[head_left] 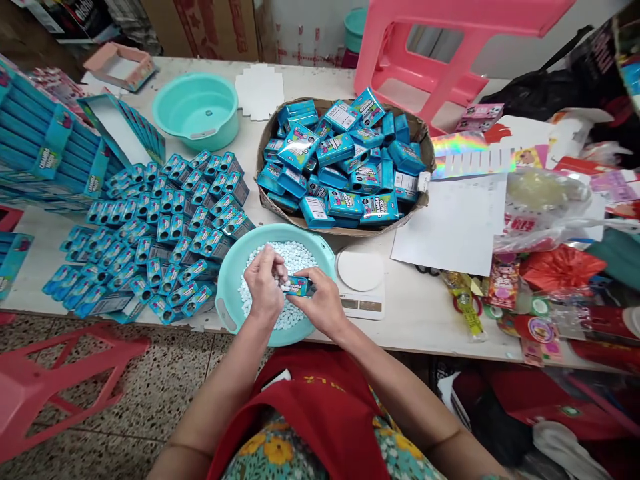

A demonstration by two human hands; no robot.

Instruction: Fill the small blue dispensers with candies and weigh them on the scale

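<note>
Low in the centre of the frame, over the teal bowl [229,280] of white pellets [296,257], the right hand [324,305] grips a small blue box [299,287] while the left hand [264,285], its fingers pinched narrow on pellets, meets the box's open end; this looks like filling, and it calls for a steady box.

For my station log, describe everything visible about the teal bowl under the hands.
Round teal bowl, plastic-looking, upright at the near edge of the table, partly filled with small white pellets. The left hand and right hand hold a small blue box over it; a white scale stands beside its right rim.
</note>
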